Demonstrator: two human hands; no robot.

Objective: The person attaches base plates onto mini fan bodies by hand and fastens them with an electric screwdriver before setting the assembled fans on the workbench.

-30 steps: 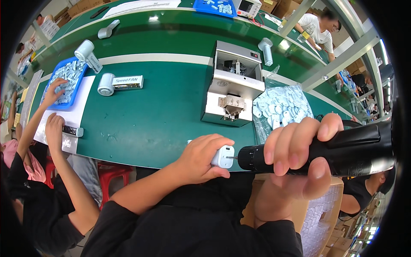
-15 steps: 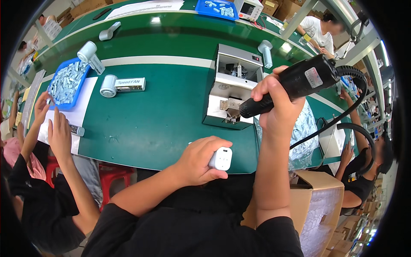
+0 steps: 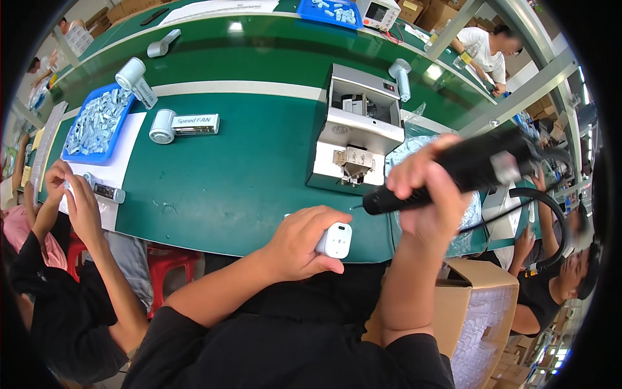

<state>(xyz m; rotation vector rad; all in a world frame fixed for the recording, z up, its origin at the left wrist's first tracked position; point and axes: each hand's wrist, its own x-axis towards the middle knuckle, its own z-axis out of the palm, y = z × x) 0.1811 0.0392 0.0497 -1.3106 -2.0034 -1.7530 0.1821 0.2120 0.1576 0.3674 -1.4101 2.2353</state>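
Observation:
My left hand [image 3: 301, 243] is closed around a pale handheld fan body [image 3: 337, 240] at the table's front edge. Its end face with a small port and screw holes points up; the rest is hidden by my palm and fingers. In my right hand [image 3: 431, 188] is a black electric screwdriver [image 3: 479, 162], slightly blurred, gripped with its thin bit tilted down to the left. The bit tip is above and to the right of the fan body, apart from it. Beyond them stands a grey metal screw feeder [image 3: 356, 133], its front pick-up block nearest the bit.
Pale fans [image 3: 188, 124] lie at the left, near a blue tray [image 3: 97, 126] of small pale parts. A co-worker's hands [image 3: 74, 194] work beside that tray. On the right are plastic-bagged parts [image 3: 414, 148], a cardboard box [image 3: 483, 275] and the screwdriver's cable [image 3: 551, 201].
The screwdriver has moved from the feeder's pick-up block toward me, its bit now nearer the fan body. My left hand has stayed in place. The co-worker's hands have come together.

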